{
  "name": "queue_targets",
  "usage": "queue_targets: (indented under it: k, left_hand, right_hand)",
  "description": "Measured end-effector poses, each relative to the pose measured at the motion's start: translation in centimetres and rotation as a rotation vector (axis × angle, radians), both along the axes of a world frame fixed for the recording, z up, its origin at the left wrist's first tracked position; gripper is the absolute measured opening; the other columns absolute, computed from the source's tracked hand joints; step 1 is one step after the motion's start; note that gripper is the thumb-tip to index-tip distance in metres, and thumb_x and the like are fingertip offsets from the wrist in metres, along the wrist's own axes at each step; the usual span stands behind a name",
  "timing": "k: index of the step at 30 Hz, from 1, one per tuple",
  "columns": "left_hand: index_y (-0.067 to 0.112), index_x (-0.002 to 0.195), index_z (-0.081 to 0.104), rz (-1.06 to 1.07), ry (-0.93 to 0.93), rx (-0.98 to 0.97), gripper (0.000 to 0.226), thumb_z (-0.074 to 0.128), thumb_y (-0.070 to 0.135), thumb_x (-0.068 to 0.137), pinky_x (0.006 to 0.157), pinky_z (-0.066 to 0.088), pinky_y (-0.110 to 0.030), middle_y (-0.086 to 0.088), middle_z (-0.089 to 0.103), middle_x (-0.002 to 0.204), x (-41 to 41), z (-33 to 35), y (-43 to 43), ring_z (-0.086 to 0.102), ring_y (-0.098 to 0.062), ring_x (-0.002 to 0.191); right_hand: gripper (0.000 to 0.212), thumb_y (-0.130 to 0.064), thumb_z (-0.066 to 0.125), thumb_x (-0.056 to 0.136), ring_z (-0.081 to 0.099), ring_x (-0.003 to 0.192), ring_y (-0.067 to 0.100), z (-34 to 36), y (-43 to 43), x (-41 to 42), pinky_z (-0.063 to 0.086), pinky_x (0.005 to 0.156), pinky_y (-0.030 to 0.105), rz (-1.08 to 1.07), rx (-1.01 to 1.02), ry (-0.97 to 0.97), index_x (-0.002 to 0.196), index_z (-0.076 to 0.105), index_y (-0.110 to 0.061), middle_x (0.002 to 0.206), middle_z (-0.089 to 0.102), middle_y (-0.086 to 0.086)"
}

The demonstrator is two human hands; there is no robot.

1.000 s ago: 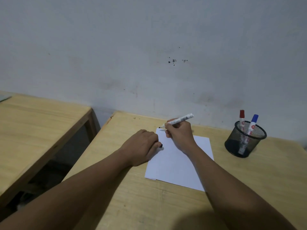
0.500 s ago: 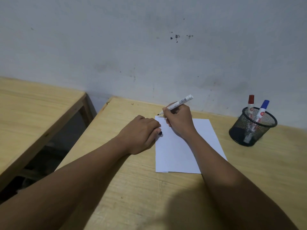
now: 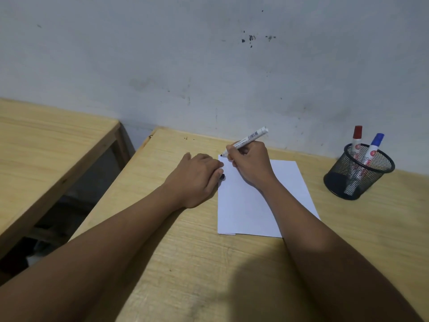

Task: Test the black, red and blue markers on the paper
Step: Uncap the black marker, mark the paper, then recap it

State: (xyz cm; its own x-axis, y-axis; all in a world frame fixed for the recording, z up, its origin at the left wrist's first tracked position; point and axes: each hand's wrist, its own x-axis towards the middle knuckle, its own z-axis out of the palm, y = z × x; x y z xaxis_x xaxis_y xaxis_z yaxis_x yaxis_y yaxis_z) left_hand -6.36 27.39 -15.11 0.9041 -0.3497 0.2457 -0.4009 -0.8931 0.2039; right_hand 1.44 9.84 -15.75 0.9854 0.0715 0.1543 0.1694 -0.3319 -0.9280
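Wood is on the far left: a second light wooden table (image 3: 46, 145), apart from the light wooden desk (image 3: 185, 263) I work at. My left hand (image 3: 195, 180) is curled into a fist at the left edge of the white sheet of paper (image 3: 246, 205), with a small black cap (image 3: 222, 176) poking out of it. My right hand (image 3: 250, 163) grips the white black-tipped marker (image 3: 246, 141), its tip touching the top left corner of the paper. At the far right a round black mesh cup (image 3: 358, 175) holds the red-capped marker (image 3: 356, 141) and the blue-capped marker (image 3: 373, 147), both upright.
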Motion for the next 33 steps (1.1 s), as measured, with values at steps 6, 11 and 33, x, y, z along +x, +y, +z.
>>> queue_targets:
  k: [6,11,33]
  left_hand:
    - [0.024,0.105,0.064,0.002,0.016,-0.026,0.044,0.023,0.039,0.103,0.086,0.044,-0.044,0.005,0.068,0.104,0.0,0.2,-0.1,0.057,-0.015,0.106]
    - [0.023,0.106,0.065,0.010,0.031,-0.027,0.044,0.024,0.040,0.103,0.089,0.044,-0.046,0.005,0.069,0.105,-0.1,0.2,-0.1,0.057,-0.015,0.107]
    - [0.021,0.103,0.061,-0.014,-0.010,-0.093,0.036,0.028,0.035,0.104,0.086,0.043,-0.044,0.007,0.068,0.101,-0.5,0.8,-0.2,0.059,-0.017,0.095]
  right_hand:
    - [0.024,-0.029,0.070,0.094,0.069,0.063,0.016,0.1,0.0,0.0,0.059,0.068,0.038,-0.003,-0.055,-0.032,0.090,0.077,-0.006,0.075,0.077,0.003]
    - [0.026,-0.031,0.070,0.093,0.069,0.063,0.016,0.1,0.0,-0.1,0.059,0.065,0.037,-0.005,-0.090,-0.028,0.088,0.077,-0.006,0.074,0.076,0.004]
    - [0.015,-0.015,0.071,0.094,0.058,0.057,0.020,3.3,-1.2,-0.9,0.047,0.056,0.033,-0.012,0.381,0.093,0.089,0.074,-0.001,0.069,0.071,0.011]
